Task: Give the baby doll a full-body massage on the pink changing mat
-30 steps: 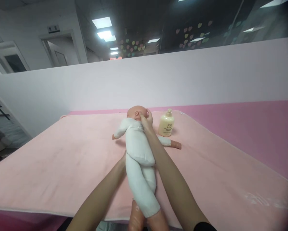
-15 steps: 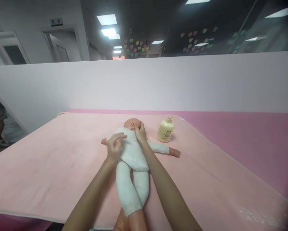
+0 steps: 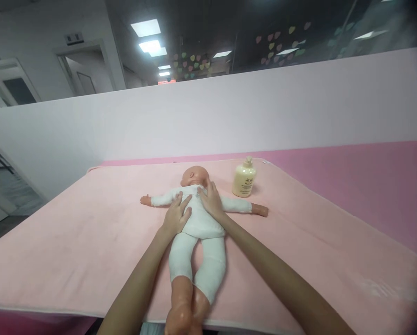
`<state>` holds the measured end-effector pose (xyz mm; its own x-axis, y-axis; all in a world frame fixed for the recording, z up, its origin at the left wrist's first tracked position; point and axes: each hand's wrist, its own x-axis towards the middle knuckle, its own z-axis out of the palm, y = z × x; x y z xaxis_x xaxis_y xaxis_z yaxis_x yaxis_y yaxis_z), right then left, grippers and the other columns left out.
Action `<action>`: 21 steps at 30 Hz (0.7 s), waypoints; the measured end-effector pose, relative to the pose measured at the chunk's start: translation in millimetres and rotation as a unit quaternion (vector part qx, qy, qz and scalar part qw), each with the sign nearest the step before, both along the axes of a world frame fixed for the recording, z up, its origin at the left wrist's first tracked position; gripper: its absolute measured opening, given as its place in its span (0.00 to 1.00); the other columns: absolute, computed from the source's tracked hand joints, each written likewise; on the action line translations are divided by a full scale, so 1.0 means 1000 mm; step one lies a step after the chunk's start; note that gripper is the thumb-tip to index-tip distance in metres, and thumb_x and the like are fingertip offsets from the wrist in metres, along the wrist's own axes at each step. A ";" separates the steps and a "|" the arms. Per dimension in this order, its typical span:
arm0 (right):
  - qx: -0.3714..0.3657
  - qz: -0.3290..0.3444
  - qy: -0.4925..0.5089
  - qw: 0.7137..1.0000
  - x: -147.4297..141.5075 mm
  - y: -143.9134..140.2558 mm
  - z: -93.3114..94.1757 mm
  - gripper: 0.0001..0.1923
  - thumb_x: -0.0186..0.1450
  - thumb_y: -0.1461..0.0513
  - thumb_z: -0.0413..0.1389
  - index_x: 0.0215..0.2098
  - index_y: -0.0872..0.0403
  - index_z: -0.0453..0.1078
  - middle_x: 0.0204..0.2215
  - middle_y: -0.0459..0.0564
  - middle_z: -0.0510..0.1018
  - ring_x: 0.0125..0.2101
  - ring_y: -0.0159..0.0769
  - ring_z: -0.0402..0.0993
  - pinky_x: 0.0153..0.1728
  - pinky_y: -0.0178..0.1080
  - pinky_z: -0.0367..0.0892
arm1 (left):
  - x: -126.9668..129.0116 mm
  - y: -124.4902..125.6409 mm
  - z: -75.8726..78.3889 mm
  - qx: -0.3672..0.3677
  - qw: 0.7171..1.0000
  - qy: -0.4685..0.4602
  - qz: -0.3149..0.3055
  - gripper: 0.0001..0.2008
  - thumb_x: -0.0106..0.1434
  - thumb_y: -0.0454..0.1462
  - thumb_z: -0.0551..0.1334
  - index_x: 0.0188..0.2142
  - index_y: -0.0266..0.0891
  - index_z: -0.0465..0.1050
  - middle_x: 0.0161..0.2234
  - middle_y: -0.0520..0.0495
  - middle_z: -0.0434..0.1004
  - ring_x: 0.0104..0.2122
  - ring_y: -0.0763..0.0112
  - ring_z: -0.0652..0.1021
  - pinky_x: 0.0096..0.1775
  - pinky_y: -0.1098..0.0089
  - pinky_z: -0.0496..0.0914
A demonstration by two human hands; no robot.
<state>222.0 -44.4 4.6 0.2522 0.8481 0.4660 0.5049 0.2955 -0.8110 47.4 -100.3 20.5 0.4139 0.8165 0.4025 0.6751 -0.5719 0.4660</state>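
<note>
A baby doll (image 3: 198,224) in a white cloth body lies face down, its head turned to the left and away from me, arms spread and lower legs crossed near the front edge. My left hand (image 3: 176,215) rests on the left side of the doll's back, fingers spread. On the right side, by the shoulder, lies my right hand (image 3: 211,199), its fingers stretched out and apart. Both palms appear to touch the white cloth. A pale yellow pump bottle (image 3: 244,178) stands upright to the right of the doll's head, above its outstretched arm.
A pink towel (image 3: 100,242) covers the surface under the doll. Along the right runs a darker pink mat (image 3: 361,181). A low white wall (image 3: 194,118) closes off the back, with dark glass (image 3: 243,42) bearing heart stickers above it.
My right hand has left the doll's head and come down to the upper back. My left hand has settled flat on the back. The doll's legs have shifted, and its left-side arm shows more.
</note>
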 end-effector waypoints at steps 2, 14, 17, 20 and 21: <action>0.018 0.032 -0.031 0.999 0.013 -0.021 -0.012 0.30 0.64 0.49 0.49 0.59 0.55 0.62 0.61 0.58 0.61 0.64 0.47 0.51 0.63 0.53 0.47 | -0.001 0.002 -0.002 0.002 1.000 -0.005 0.003 0.26 0.69 0.44 0.46 0.63 0.36 0.58 0.66 0.33 0.49 0.66 0.55 0.51 0.64 0.50 0.50; 0.026 0.083 -0.080 0.993 0.041 -0.053 -0.013 0.19 0.66 0.59 0.49 0.52 0.55 0.69 0.52 0.55 0.73 0.55 0.39 0.66 0.59 0.47 0.58 | -0.008 0.024 -0.017 0.039 0.994 -0.103 -0.001 0.25 0.67 0.48 0.49 0.59 0.41 0.64 0.65 0.43 0.56 0.64 0.58 0.58 0.63 0.52 0.54; 0.020 0.086 -0.090 0.992 0.041 -0.054 -0.009 0.18 0.66 0.60 0.49 0.53 0.53 0.69 0.52 0.53 0.73 0.55 0.38 0.66 0.59 0.46 0.58 | -0.010 0.027 -0.018 0.046 0.994 -0.098 0.000 0.25 0.67 0.49 0.49 0.59 0.44 0.64 0.65 0.45 0.56 0.64 0.57 0.58 0.63 0.51 0.54; 0.020 0.074 -0.082 0.994 0.039 -0.059 -0.004 0.17 0.65 0.61 0.51 0.52 0.52 0.68 0.54 0.53 0.70 0.57 0.38 0.64 0.60 0.45 0.56 | -0.012 0.026 -0.017 0.031 0.997 -0.070 0.006 0.26 0.67 0.50 0.47 0.61 0.46 0.61 0.66 0.46 0.53 0.65 0.56 0.55 0.63 0.50 0.53; 0.022 0.059 -0.066 0.996 0.037 -0.062 -0.002 0.17 0.65 0.61 0.52 0.52 0.52 0.68 0.56 0.53 0.69 0.58 0.38 0.62 0.61 0.45 0.55 | -0.013 0.026 -0.017 0.021 0.998 -0.062 0.011 0.26 0.67 0.49 0.47 0.62 0.46 0.60 0.66 0.46 0.52 0.66 0.55 0.54 0.63 0.50 0.53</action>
